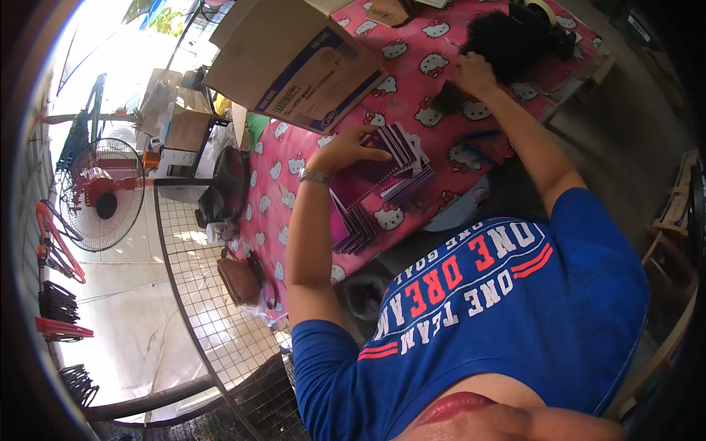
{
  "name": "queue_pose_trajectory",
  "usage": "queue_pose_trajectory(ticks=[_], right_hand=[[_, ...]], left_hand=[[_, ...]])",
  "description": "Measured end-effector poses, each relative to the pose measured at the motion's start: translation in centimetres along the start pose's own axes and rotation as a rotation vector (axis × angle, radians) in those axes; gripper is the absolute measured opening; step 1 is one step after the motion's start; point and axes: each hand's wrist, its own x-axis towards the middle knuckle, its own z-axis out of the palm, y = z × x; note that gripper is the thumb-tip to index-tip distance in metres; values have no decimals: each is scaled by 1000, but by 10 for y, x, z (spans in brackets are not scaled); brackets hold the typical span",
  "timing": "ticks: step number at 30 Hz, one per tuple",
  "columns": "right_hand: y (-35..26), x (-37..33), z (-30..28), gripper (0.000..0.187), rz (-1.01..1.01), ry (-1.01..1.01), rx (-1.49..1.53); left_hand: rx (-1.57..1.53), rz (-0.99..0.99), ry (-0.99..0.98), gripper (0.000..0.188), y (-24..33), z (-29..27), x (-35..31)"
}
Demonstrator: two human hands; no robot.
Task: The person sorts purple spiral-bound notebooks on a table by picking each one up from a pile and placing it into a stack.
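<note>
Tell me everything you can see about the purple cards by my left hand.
The purple cards are flat and rectangular, apparently paper or thin card, with printed faces and pale stripes along some edges. They lie in overlapping, fanned bunches near the edge of the table, on a pink patterned tablecloth. Your left hand is over the upper bunch, seemingly touching it. Whether they're single sheets or booklets isn't clear.

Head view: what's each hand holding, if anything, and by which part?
The left hand seems to grip some purple cards by their left end. The right hand is at the black pile; whether it holds anything cannot be told.
</note>
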Motion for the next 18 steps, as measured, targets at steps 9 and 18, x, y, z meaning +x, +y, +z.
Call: queue_pose_trajectory(ticks=[9, 18], right_hand=[[72, 14, 36, 16, -291, 108, -376], [53, 20, -15, 24, -242, 202, 263]], left_hand=[[679, 230, 318, 90, -38, 35, 19], [751, 61, 534, 46, 2, 104, -48]])
